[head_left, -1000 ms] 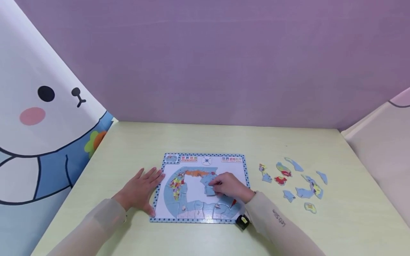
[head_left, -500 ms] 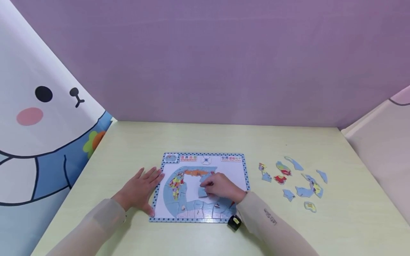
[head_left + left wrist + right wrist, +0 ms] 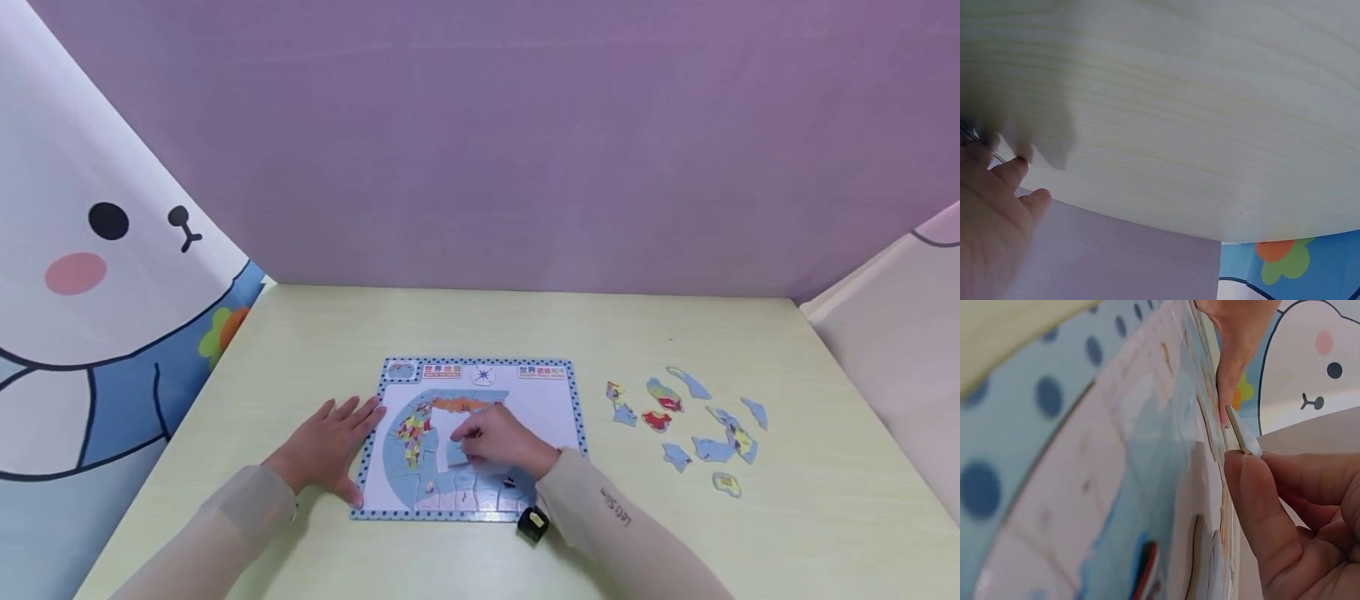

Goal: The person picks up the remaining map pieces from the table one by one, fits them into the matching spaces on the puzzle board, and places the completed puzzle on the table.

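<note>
A world map puzzle board (image 3: 480,373) with a dotted blue border lies on the table, with fitted pieces (image 3: 405,483) around its left and lower sides and a white gap in the middle. My left hand (image 3: 328,447) rests with spread fingers at the board's left edge. Over the gap, my right hand (image 3: 504,437) pinches a pale blue puzzle piece (image 3: 1244,434) between thumb and fingers, tilted in the right wrist view. The hand hides part of the piece and the board's right side.
Several loose puzzle pieces lie right of the board, among them a red one (image 3: 656,422) and a star-shaped blue one (image 3: 677,457). A small black box (image 3: 533,525) sits at my right wrist. A purple backdrop (image 3: 525,150) stands behind the table.
My right hand has moved left across the board with the puzzle piece, from the right of the white gap to over it. My left hand has stayed in place.
</note>
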The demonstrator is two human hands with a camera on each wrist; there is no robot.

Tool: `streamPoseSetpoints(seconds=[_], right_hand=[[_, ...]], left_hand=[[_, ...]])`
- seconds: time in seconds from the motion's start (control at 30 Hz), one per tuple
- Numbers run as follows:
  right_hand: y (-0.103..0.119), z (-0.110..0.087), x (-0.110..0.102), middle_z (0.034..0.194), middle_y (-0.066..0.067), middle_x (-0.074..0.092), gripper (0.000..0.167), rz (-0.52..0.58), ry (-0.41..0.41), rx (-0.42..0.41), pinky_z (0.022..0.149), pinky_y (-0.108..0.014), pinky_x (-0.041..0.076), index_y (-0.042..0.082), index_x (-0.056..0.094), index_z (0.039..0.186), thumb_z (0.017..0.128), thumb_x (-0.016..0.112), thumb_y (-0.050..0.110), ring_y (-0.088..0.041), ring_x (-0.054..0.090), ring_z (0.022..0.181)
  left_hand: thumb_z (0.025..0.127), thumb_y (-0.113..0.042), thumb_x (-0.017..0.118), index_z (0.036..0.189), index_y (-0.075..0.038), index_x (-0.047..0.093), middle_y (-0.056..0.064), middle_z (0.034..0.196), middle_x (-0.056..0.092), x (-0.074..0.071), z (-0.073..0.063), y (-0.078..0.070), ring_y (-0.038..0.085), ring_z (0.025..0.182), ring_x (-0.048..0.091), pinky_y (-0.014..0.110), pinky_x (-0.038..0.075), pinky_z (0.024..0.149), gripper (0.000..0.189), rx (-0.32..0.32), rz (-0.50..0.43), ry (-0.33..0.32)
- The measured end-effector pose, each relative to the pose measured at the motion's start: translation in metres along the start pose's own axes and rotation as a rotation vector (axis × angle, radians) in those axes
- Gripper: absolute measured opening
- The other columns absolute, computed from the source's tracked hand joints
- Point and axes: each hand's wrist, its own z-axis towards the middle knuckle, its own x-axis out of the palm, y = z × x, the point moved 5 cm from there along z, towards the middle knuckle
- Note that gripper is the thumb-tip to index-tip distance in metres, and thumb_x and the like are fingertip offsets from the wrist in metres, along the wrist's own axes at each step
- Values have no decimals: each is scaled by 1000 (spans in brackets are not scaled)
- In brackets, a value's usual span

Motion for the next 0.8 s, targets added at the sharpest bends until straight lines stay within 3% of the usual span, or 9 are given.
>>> streamPoseSetpoints(seconds=[0.23, 0.5, 0.8], right_hand=[[4, 1, 4, 90, -6, 72, 20, 2, -5, 18, 48, -17, 38, -1, 73, 102, 87, 61, -4, -7, 46, 46], [9, 2, 6, 70, -1, 68, 20, 0, -19, 3, 50, -18, 38, -3, 72, 104, 89, 59, -3, -7, 46, 46], [11, 1, 7, 71, -6, 66, 21, 61, -20, -4, 50, -19, 37, -6, 70, 106, 90, 57, -5, -8, 46, 48]], left_hand=[[54, -74, 74, 149, -4, 31, 16, 154, 28, 0, 0, 1, 45, 139, 24, 65, 18, 108, 125, -1, -6, -1], [54, -74, 74, 148, -3, 32, 17, 154, 29, 0, -1, 1, 46, 138, 25, 66, 19, 107, 125, 7, -5, -17], [54, -74, 74, 147, -3, 34, 17, 153, 31, 1, -1, -3, 45, 137, 27, 65, 22, 107, 124, 6, 35, -28]])
